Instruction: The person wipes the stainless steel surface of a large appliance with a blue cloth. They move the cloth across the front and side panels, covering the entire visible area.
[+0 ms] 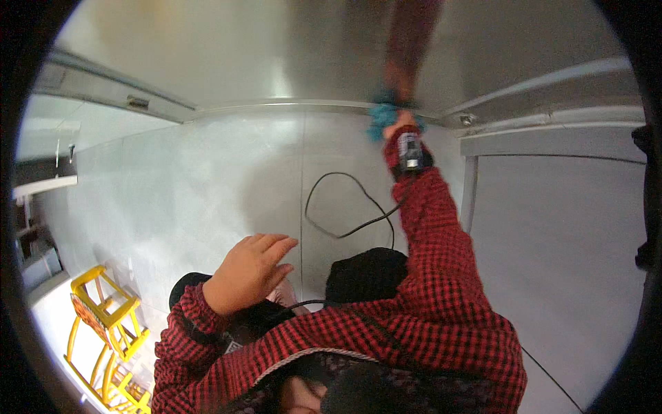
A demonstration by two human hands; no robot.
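Note:
A crumpled teal cloth (381, 116) is gripped in my right hand (401, 124), my arm stretched out ahead. The cloth lies against the lower part of a shiny, metal-looking upright panel (331, 57), which mirrors my red sleeve. A small dark device (411, 150) is strapped on my right wrist, and a black cable (357, 227) runs from it in a loop over the floor. My left hand (248, 271) holds nothing; it hovers above my lap with its fingers slightly spread. Motion blurs the right hand and cloth.
Yellow wooden chairs (106, 310) stand at the lower left on the pale tiled floor (217, 176). A metal track or frame (114, 95) borders the panel at left. At right is a grey panel with a raised edge (558, 139). Shelves with objects are at far left.

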